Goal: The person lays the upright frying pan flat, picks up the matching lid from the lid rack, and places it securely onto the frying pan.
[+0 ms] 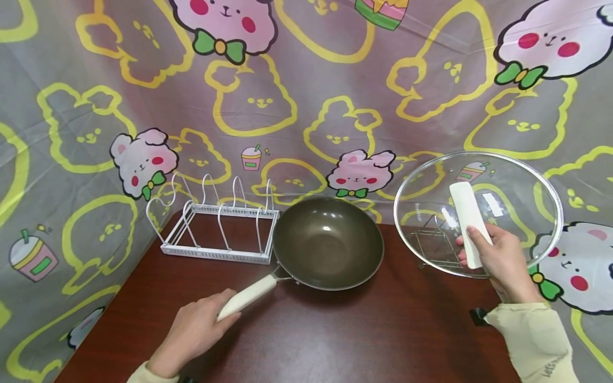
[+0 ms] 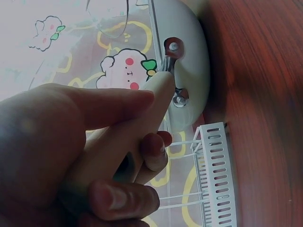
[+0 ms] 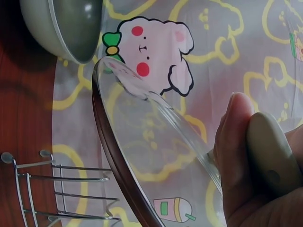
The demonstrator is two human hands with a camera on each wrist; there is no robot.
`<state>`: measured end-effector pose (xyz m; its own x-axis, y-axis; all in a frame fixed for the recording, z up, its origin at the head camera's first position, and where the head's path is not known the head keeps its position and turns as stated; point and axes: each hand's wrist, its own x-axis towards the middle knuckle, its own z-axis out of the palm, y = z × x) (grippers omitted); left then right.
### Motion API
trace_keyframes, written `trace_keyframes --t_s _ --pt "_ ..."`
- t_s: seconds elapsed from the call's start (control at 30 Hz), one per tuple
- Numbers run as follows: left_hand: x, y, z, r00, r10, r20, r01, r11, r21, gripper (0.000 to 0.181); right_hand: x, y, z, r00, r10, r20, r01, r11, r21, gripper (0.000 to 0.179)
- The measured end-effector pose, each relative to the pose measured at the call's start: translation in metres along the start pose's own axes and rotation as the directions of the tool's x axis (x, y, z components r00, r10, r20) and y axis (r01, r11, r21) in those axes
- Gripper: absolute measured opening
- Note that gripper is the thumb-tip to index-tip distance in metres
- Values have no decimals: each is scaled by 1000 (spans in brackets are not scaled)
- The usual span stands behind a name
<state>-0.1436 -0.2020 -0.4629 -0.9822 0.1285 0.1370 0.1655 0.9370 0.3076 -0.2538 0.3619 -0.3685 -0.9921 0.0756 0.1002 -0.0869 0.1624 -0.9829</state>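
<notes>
My left hand [image 1: 198, 324] grips the cream handle [image 1: 249, 296] of a dark-coated wok [image 1: 328, 244], fingers wrapped round it in the left wrist view. The wok faces up over the middle of the table, close to its back edge. On the right, my right hand [image 1: 503, 258] holds a round glass lid [image 1: 522, 213] by its long cream handle [image 1: 466, 218]. The lid is raised and tilted, apart from the wok. In the right wrist view its clear dome [image 3: 151, 142] and rim show, with fingers round the handle.
A white rack [image 1: 215, 255] with upright wire dividers stands left of the wok. Behind the lid, a small metal wire rack [image 3: 57, 189] stands on the brown table [image 1: 311, 340]. Patterned cloth [image 1: 297, 80] hangs at the back and sides.
</notes>
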Motion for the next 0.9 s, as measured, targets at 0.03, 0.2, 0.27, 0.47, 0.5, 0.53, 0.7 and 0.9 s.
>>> trace_keyframes --t_s 0.03,0.2,0.27,0.47,0.5,0.53,0.7,0.9 --pt "0 0 0 1000 -1 0 1 1000 0 31 0 0 1 1000 3 2 -3 1000 2 35" --pt "0 0 0 1000 -6 10 6 1000 -6 30 -1 0 4 1000 16 -2 -16 997 -78 51" --pt "0 0 -1 1000 -7 11 7 1000 -8 30 -1 0 5 1000 19 -2 -19 993 -118 57" --pt "0 0 0 1000 -10 11 10 1000 -6 30 0 1 7 1000 21 18 -17 985 -169 59" --pt "0 0 0 1000 -11 12 11 1000 -5 31 0 2 7 1000 17 22 -13 987 -161 56" --pt "0 0 0 1000 -11 12 11 1000 -4 31 0 2 8 1000 14 25 -10 989 -150 54" --pt "0 1 0 1000 -7 6 7 1000 -2 31 0 3 10 999 -1 41 5 996 -93 47" --pt "1 1 -1 1000 -2 -3 2 1000 -3 31 3 4 12 999 26 40 -20 989 -144 58"
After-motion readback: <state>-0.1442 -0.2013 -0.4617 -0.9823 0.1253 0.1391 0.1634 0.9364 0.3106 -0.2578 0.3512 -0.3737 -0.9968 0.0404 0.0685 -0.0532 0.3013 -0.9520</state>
